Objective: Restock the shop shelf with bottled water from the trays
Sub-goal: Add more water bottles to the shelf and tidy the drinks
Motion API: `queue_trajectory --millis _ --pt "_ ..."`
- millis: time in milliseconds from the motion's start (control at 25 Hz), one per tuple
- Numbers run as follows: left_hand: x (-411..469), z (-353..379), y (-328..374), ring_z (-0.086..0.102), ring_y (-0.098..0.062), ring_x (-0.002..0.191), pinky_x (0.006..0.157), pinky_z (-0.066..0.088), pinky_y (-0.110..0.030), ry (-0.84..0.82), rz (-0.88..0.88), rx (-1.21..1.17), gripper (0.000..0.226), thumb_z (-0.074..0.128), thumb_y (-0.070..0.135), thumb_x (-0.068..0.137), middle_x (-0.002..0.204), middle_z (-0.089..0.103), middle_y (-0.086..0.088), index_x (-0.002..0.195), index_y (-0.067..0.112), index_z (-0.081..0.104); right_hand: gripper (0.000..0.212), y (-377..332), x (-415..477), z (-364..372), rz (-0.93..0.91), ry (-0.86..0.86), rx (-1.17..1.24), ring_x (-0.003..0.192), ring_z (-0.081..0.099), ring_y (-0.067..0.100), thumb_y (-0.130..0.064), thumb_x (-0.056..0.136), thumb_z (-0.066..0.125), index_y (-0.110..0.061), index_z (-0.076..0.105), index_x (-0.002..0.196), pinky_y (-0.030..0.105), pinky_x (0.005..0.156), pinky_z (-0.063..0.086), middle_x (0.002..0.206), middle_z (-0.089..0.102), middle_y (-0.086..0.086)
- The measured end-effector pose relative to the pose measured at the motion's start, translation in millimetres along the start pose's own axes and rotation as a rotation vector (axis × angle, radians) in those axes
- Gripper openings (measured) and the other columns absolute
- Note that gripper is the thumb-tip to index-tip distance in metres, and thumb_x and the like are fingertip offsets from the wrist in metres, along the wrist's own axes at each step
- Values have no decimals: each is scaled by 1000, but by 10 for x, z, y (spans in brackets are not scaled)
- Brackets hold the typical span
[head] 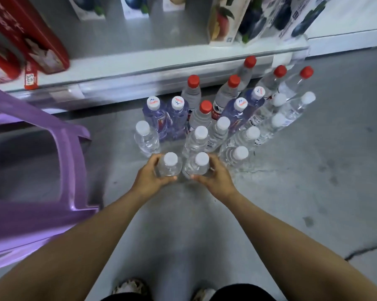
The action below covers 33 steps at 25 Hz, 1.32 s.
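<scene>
The left hand (149, 179) wraps around one white-cap bottle (169, 168). The right hand (218, 178) wraps around another bottle (199, 167) just beside it. Both stand on the floor (291, 192), with more bottles (223, 123) behind, near the shelf (139, 66). A purple stool (72, 166) sits nearby.

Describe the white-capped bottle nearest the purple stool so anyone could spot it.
On the floor before the shelf stands a bottle cluster. At its left edge, in front of two purple-tinted bottles, is a clear white-capped bottle, the leftmost of all.
</scene>
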<state>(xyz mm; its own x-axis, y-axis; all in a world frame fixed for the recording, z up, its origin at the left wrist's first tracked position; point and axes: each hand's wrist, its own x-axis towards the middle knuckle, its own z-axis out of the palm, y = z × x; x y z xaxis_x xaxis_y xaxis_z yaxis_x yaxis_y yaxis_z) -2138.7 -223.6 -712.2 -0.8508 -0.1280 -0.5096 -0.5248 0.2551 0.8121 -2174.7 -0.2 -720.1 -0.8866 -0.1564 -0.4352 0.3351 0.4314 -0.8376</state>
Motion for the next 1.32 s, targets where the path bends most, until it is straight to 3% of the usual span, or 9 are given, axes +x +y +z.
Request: queue_trajectory --millis 80,360,480,600,760,880,960,1120,1320 --pt "-172 -94 102 65 -13 106 96 51 -31 -30 -112 -112 62 92 14 69 113 68 11 119 24 57 72 -119 -183 -98 106 -30 75 117 66 18 -34 62 94 -29 59 126 40 102 53 125 70 -5" --pt "-1681 -548 1229 70 -25 108 86 55 -32 -100 -395 -420 57 91 24 67 111 75 -3 117 17 64 41 -1464 -1509 -760 398 -100 345 108 71 25 -4 84 80 -6 63 121 38 96 57 114 75 9" --pt "-2281 -783 2028 70 -28 107 95 53 -43 -98 -464 -553 42 83 28 79 115 74 -9 117 19 68 36 -2355 -1972 -1046 433 -140 398 106 71 28 -13 87 77 -8 66 120 43 93 56 110 77 7" --pt "-2822 -1132 2991 66 -33 116 100 51 -48 -148 -496 -692 61 82 45 74 125 70 -10 128 21 65 52 -3439 -2347 -1349 447 -181 491 104 72 27 -34 79 81 -10 69 123 51 100 52 111 76 8" --pt "-3488 -1682 4367 71 -25 108 80 60 -35 -180 -351 -817 53 58 52 89 125 70 -10 131 20 62 70 -4847 -2664 -1641 327 -257 483 124 62 27 -64 76 80 -21 69 130 54 112 42 129 71 3" --pt "-3903 -2095 5268 69 -33 108 91 55 -43 -194 -201 -850 74 60 65 78 123 70 -18 130 13 65 48 -5945 -2855 -1829 185 -286 444 111 63 16 -51 84 77 -22 71 121 43 109 39 114 73 -6" --pt "-4141 -2433 5805 66 -38 113 104 48 -51 -194 -58 -840 91 78 71 63 125 68 -23 129 9 66 70 -6664 -2956 -1903 39 -299 384 128 57 23 -59 70 86 -23 68 128 50 115 33 127 70 -2" --pt "-4534 -3201 6605 60 -38 123 109 42 -59 -41 186 -721 89 92 58 54 126 68 -17 129 16 66 69 -8006 -3170 -1919 -236 -351 385 120 61 22 -53 76 84 -18 67 132 49 112 36 127 69 1" --pt "-5031 -4286 7224 71 -33 90 90 57 -48 124 424 -700 68 92 38 59 100 76 -16 114 8 68 76 -9327 -3261 -1660 -506 -371 442 145 41 33 -69 66 84 -28 70 129 67 118 21 144 60 3"
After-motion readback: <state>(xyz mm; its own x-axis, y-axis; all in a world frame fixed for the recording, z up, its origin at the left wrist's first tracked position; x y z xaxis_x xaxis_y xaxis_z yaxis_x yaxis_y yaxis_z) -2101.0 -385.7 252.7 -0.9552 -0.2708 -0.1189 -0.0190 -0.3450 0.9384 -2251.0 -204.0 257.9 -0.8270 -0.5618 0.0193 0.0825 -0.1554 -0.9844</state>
